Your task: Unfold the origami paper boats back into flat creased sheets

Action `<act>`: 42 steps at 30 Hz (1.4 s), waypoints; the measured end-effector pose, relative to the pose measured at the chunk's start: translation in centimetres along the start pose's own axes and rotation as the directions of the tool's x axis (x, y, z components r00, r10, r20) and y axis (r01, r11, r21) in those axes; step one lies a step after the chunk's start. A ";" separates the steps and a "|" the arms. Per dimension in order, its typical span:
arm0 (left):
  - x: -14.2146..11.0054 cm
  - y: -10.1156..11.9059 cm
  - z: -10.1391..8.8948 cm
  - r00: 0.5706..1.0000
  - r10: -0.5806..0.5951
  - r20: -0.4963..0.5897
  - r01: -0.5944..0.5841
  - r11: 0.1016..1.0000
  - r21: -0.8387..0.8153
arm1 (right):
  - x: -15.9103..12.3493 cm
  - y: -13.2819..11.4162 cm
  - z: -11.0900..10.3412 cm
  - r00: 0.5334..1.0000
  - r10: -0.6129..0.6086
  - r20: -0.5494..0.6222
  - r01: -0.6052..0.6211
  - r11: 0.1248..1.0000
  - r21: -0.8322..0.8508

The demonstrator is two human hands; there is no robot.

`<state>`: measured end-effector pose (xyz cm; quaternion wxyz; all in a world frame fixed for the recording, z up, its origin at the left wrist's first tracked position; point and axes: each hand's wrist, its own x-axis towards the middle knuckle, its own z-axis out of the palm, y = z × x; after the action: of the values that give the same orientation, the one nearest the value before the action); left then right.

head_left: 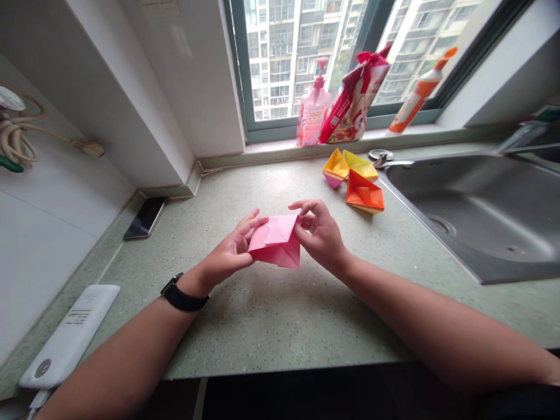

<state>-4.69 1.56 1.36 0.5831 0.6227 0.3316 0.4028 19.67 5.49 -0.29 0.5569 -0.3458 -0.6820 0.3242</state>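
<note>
A folded sheet of pink origami paper [280,233] is held between my two hands above the counter. Its layers stand apart at the lower side, and a flap lies folded on top. My left hand [231,248] grips its left edge, thumb below and fingers behind. At the right edge, the thumb and fingers of my right hand [318,233] pinch the paper's upper corner. Farther back sit folded paper boats: an orange one [366,192], a yellow one [361,163] and a yellow-and-pink one [336,166].
The speckled green counter [245,326] carries a phone [146,217] and a white power bank [72,332] at the left. A steel sink [472,216] is at the right. A pink pump bottle [314,111], a red bag [356,99] and an orange-white bottle [415,96] stand on the windowsill.
</note>
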 end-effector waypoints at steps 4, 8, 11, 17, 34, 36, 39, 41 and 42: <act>0.0 0.0 -0.2 0.999 0.047 0.009 -0.047 0.999 0.022 | 0.8 0.7 -0.2 0.918 0.366 0.153 -0.392 0.897 0.203; 0.0 -0.5 -0.6 0.997 0.075 0.017 -0.077 0.986 0.147 | 1.4 0.8 -0.4 0.740 0.564 0.367 -0.672 0.650 0.355; -0.1 -0.6 -0.6 0.994 0.092 0.051 -0.102 0.960 0.259 | 1.3 0.5 -0.3 0.708 0.572 0.414 -0.703 0.621 0.345; -0.1 -0.2 0.2 0.983 0.178 -0.055 -0.164 0.967 0.196 | 0.9 0.1 -0.3 0.809 0.463 0.362 -0.554 0.806 0.208; 0.0 1.1 0.6 0.861 0.341 -0.377 -0.191 0.904 0.382 | -0.8 -1.5 0.1 0.946 -0.251 0.203 0.294 0.931 -0.217; 0.0 1.3 0.6 0.853 0.347 -0.389 -0.198 0.906 0.374 | -0.7 -1.8 0.0 0.942 -0.265 0.204 0.305 0.933 -0.193; 0.1 1.2 0.5 0.852 0.305 -0.425 -0.181 0.934 0.307 | -0.6 -2.2 -0.1 0.953 -0.236 0.192 0.264 0.954 -0.141; 0.2 0.9 0.4 0.856 0.254 -0.450 -0.156 0.957 0.244 | -0.6 -2.2 -0.1 0.971 -0.151 0.186 0.167 0.983 -0.073; 0.3 0.7 0.3 0.858 0.227 -0.461 -0.141 0.967 0.214 | -0.5 -2.1 -0.1 0.977 -0.089 0.194 0.096 0.995 -0.028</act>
<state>-4.31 1.66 2.12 0.3846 0.5799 0.4385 0.5688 19.59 3.90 1.14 0.4962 -0.2913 -0.7539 0.3170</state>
